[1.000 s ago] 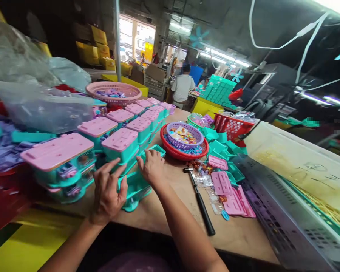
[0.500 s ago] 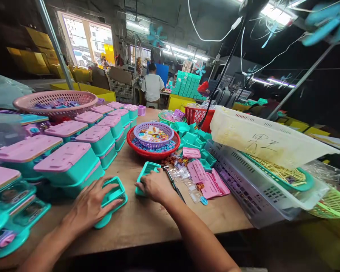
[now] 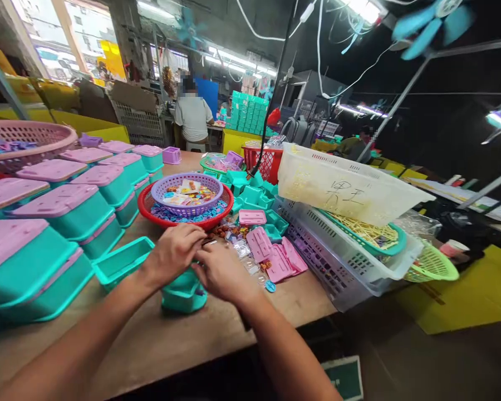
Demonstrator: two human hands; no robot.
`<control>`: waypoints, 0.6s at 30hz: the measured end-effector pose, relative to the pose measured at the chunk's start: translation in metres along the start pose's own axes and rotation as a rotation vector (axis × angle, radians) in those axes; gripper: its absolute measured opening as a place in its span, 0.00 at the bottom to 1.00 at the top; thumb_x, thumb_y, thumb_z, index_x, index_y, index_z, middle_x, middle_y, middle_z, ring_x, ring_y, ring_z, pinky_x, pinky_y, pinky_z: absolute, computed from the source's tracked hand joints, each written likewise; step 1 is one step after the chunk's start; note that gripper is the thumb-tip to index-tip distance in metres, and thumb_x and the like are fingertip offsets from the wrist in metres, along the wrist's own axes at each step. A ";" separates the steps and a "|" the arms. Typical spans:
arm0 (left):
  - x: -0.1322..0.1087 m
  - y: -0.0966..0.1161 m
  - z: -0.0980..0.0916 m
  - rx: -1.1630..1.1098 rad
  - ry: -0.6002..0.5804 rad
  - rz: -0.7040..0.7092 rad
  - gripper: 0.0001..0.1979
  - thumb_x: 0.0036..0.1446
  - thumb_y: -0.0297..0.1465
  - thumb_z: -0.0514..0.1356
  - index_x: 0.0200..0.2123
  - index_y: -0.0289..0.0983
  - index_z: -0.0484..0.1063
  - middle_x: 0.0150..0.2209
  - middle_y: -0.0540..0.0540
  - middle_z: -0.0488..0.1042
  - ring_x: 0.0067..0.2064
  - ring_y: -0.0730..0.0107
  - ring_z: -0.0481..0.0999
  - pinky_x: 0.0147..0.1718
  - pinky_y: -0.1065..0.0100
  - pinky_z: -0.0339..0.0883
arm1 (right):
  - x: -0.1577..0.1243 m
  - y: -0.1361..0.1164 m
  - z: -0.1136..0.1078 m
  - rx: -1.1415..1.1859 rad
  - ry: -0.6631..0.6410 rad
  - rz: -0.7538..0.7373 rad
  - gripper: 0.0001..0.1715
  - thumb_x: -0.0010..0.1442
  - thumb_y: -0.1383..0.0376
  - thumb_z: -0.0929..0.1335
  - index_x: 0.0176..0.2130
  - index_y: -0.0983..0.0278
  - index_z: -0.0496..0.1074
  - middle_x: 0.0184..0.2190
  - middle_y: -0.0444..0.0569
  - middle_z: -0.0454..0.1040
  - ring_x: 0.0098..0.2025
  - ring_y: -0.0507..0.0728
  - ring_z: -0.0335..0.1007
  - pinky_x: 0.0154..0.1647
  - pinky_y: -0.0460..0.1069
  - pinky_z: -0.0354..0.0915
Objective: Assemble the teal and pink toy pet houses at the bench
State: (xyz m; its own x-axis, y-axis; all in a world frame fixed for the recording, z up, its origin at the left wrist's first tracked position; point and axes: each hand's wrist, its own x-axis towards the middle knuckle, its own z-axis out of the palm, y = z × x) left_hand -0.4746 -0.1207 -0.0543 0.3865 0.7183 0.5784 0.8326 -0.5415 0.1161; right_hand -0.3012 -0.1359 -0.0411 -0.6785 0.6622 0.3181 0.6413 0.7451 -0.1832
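My left hand (image 3: 175, 253) and my right hand (image 3: 223, 270) meet over the table, fingertips bent inward and close together. A slim black pen-like tool (image 3: 246, 323) runs under my right hand; its dark end shows below the wrist, and my fingers curl round its other end. What my left fingertips pinch is hidden. Just below the hands stands a small teal box on a rounded base (image 3: 183, 295), partly covered by them. An open teal box (image 3: 123, 262) lies left of it, behind my left wrist.
Stacked teal boxes with pink lids (image 3: 54, 200) fill the left. Beyond my hands, a purple basket (image 3: 187, 209) sits in a red one (image 3: 211, 223). Pink lids (image 3: 278, 262) and clear pieces lie to the right, beside white crates (image 3: 317, 250). A person (image 3: 192, 120) sits farther back.
Both hands have let go of the teal boxes and come together at the black tool, which lay on the table before. The view has turned right.
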 end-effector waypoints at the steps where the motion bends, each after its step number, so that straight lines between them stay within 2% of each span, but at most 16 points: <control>1: 0.011 0.003 0.002 -0.006 -0.044 0.004 0.12 0.64 0.30 0.51 0.42 0.36 0.74 0.43 0.42 0.76 0.46 0.60 0.74 0.45 0.58 0.70 | -0.003 0.012 -0.007 0.029 0.007 0.019 0.12 0.66 0.60 0.63 0.44 0.61 0.73 0.44 0.48 0.75 0.48 0.57 0.70 0.47 0.51 0.62; 5: 0.039 -0.001 0.002 0.017 -0.139 -0.065 0.14 0.63 0.30 0.50 0.40 0.34 0.75 0.41 0.41 0.76 0.45 0.61 0.74 0.46 0.60 0.69 | -0.031 0.076 -0.029 0.103 0.122 0.233 0.12 0.65 0.66 0.63 0.44 0.61 0.76 0.41 0.49 0.76 0.43 0.55 0.71 0.44 0.49 0.64; 7: 0.044 -0.005 0.001 0.041 -0.160 -0.115 0.15 0.62 0.32 0.50 0.40 0.34 0.76 0.40 0.41 0.76 0.45 0.60 0.74 0.47 0.60 0.69 | -0.052 0.106 -0.037 0.097 0.171 0.355 0.12 0.64 0.67 0.63 0.43 0.63 0.76 0.39 0.50 0.77 0.42 0.56 0.72 0.44 0.49 0.64; 9: 0.046 -0.008 0.000 0.024 -0.192 -0.167 0.16 0.62 0.33 0.50 0.41 0.35 0.76 0.41 0.43 0.77 0.45 0.61 0.75 0.47 0.62 0.69 | -0.070 0.124 -0.042 0.116 0.198 0.428 0.12 0.64 0.66 0.64 0.42 0.62 0.76 0.38 0.50 0.77 0.41 0.57 0.72 0.44 0.50 0.65; 11: 0.048 -0.012 -0.002 0.004 -0.199 -0.252 0.16 0.62 0.33 0.50 0.43 0.36 0.76 0.43 0.44 0.78 0.46 0.63 0.76 0.49 0.64 0.69 | -0.080 0.129 -0.044 0.190 0.204 0.429 0.12 0.64 0.65 0.63 0.42 0.62 0.76 0.39 0.50 0.77 0.41 0.57 0.73 0.44 0.50 0.65; 13: 0.053 -0.019 -0.005 0.043 -0.208 -0.380 0.17 0.62 0.34 0.50 0.46 0.36 0.76 0.46 0.44 0.78 0.49 0.63 0.76 0.51 0.65 0.67 | -0.078 0.124 -0.042 0.282 0.179 0.373 0.12 0.65 0.64 0.63 0.43 0.61 0.75 0.40 0.50 0.77 0.42 0.56 0.73 0.44 0.51 0.66; 15: 0.064 -0.033 -0.008 0.120 -0.235 -0.507 0.18 0.64 0.33 0.49 0.49 0.37 0.74 0.49 0.44 0.77 0.52 0.63 0.75 0.53 0.65 0.66 | -0.066 0.116 -0.039 0.345 0.132 0.293 0.12 0.65 0.63 0.63 0.43 0.61 0.75 0.40 0.50 0.77 0.42 0.57 0.73 0.45 0.51 0.66; 18: 0.090 -0.064 -0.012 0.202 -0.298 -0.631 0.17 0.65 0.32 0.49 0.49 0.36 0.74 0.49 0.41 0.77 0.52 0.59 0.75 0.51 0.62 0.67 | -0.031 0.105 -0.035 0.362 0.098 0.181 0.12 0.65 0.64 0.63 0.42 0.61 0.75 0.40 0.50 0.77 0.43 0.57 0.73 0.46 0.52 0.67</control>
State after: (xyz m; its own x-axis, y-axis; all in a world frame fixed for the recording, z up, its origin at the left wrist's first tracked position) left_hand -0.4977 -0.0266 0.0006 -0.1236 0.9714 0.2028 0.9787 0.0855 0.1868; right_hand -0.2002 -0.0810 -0.0376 -0.5173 0.7876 0.3347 0.5682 0.6086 -0.5538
